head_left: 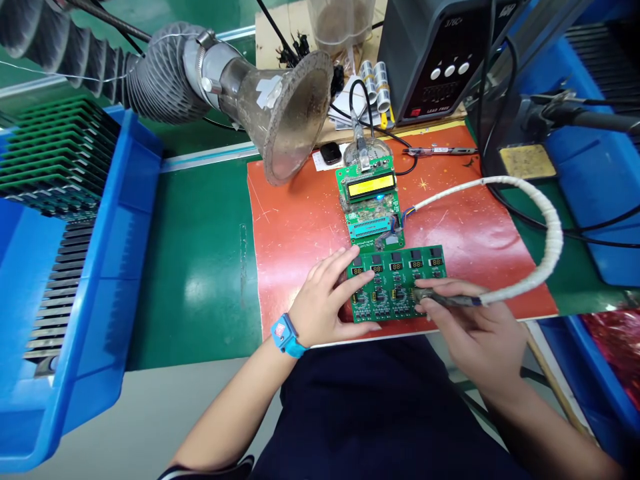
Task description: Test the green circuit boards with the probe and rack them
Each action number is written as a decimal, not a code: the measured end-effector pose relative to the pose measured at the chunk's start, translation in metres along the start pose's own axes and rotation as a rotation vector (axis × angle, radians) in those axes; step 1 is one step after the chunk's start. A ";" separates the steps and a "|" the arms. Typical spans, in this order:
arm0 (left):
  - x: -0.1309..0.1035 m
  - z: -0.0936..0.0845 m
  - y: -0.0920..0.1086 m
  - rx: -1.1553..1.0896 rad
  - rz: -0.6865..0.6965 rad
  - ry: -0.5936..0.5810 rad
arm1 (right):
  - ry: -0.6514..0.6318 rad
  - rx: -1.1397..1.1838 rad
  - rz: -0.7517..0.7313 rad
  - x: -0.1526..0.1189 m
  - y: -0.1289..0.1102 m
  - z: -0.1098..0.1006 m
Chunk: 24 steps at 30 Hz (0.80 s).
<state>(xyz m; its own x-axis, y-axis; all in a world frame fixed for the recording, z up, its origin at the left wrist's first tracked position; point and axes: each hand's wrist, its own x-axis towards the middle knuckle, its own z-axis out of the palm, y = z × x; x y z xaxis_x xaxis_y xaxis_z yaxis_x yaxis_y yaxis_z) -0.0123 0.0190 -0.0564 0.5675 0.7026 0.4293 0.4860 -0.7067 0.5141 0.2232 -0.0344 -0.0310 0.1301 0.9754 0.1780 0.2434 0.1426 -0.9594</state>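
Note:
A green circuit board panel (387, 280) with a row of small two-digit displays lies on the red mat. My left hand (333, 293) rests on its left end, fingers spread and lying over the edge and surface. Pinched in my right hand (475, 327) is a dark probe connector (447, 299) on a white wrapped cable (550, 233); its tip meets the panel near the right end, though my fingers hide the exact contact. The cable loops back to a green programmer board (371, 207) with a lit yellow screen and a teal socket, just beyond the panel.
A fume extraction funnel (297, 120) hangs over the mat's (295, 220) back left. At left stands a blue bin (100, 293) with stacked green boards (55, 153). A black soldering station (440, 67) is at the back, a pen (440, 152) before it. Another blue bin (590, 180) stands right.

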 end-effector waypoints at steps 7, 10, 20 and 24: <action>0.001 0.000 0.000 0.012 0.005 0.004 | -0.005 -0.015 -0.016 -0.001 0.001 0.000; 0.001 0.000 0.000 0.006 0.004 0.009 | -0.017 -0.042 -0.043 -0.001 0.003 0.000; 0.000 -0.001 0.003 0.025 0.003 0.003 | -0.049 -0.219 -0.289 0.002 0.009 0.004; -0.002 -0.001 0.005 0.059 0.014 -0.021 | -0.024 -0.237 -0.321 0.003 0.009 0.007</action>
<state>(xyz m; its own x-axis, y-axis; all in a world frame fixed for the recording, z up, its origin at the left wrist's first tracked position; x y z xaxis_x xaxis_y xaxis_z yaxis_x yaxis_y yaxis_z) -0.0117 0.0143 -0.0537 0.5877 0.6912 0.4206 0.5162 -0.7206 0.4629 0.2192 -0.0287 -0.0408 -0.0104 0.8914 0.4532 0.4833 0.4013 -0.7781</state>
